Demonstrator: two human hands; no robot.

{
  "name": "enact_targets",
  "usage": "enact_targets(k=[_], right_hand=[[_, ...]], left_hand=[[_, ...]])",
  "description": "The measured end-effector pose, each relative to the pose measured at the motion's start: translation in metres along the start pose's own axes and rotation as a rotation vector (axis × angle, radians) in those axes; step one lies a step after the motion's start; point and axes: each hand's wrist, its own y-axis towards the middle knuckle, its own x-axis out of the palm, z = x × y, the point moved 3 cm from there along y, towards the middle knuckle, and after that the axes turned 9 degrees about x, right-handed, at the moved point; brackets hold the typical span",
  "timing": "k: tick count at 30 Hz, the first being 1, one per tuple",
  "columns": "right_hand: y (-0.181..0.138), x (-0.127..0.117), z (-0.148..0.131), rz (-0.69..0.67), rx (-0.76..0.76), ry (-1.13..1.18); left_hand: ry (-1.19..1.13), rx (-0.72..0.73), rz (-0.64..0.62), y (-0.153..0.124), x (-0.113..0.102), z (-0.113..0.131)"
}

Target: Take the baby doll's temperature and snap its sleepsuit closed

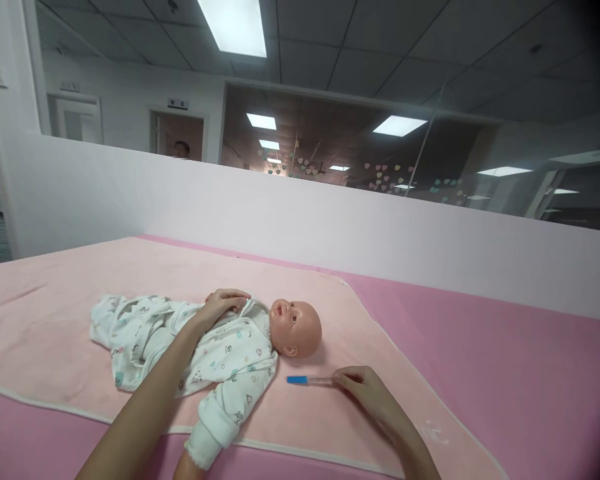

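Observation:
A baby doll [295, 325] in white patterned clothes [205, 350] lies on its back on a light pink blanket [55, 313], head toward the right. My left hand [223, 303] rests flat on the doll's chest near the collar. My right hand [363, 387] pinches the end of a thin thermometer [307, 380] with a blue tip; the stick lies low over the blanket just below the doll's head, blue tip pointing left.
The blanket covers a pink bed surface [505, 387]. A white partition wall [330, 220] runs behind the bed, with glass above it. The top of another person's head [181, 148] shows beyond the partition.

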Motion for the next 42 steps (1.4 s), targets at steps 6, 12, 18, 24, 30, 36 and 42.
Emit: enact_targets(k=[6, 12, 18, 24, 30, 36, 42], right_hand=[[0.011, 0.002, -0.006, 0.242, 0.086, -0.388], [0.019, 0.045, -0.070, 0.679, -0.249, -0.511], [0.060, 0.132, -0.140, 0.522, -0.608, -0.590], [0.075, 0.143, -0.133, 0.509, -0.629, -0.461], [0.069, 0.139, -0.124, 0.629, -0.802, -0.239], [0.074, 0.140, -0.124, 0.667, -0.759, -0.346], [0.072, 0.138, -0.127, 0.696, -0.727, -0.332]], left_hand=[[0.009, 0.021, 0.008, 0.000, 0.001, 0.001], [0.017, 0.037, -0.012, 0.000, 0.003, 0.003], [0.032, 0.024, 0.015, 0.002, 0.001, -0.002], [0.058, -0.018, 0.011, 0.004, -0.002, -0.009], [0.027, -0.032, -0.001, 0.002, -0.004, -0.009], [0.018, -0.047, -0.153, -0.004, 0.000, 0.000], [0.008, -0.139, -0.200, -0.008, 0.003, 0.006]])
